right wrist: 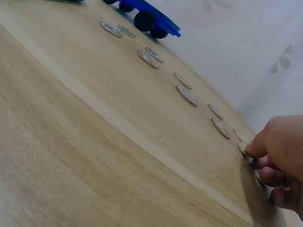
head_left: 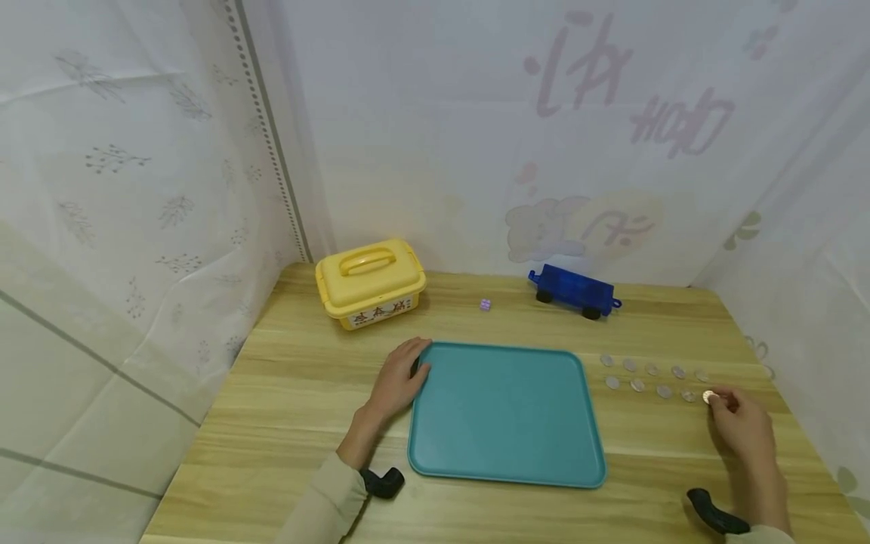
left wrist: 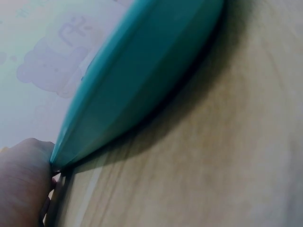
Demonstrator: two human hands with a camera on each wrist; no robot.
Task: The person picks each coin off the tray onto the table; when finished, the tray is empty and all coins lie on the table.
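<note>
My right hand (head_left: 744, 427) is at the right end of the nearer of two rows of silver coins, on the right side of the table. Thumb and forefinger pinch a coin (head_left: 709, 397), partly covered by the fingertips in the right wrist view. More coins (right wrist: 186, 95) lie flat and spaced apart, leading away to the left. My left hand (head_left: 397, 381) rests at the far left corner of a teal tray (head_left: 506, 415), its fingers and thumb touching the rim. In the left wrist view the tray's outer side hides part of that hand's contact.
A yellow lidded box (head_left: 370, 283) with a handle stands at the back left. Behind the tray lies a small purple block (head_left: 485, 304). A blue toy wagon (head_left: 574, 290) with black wheels is at the back right. Patterned white cloth (head_left: 435, 136) hangs around the table.
</note>
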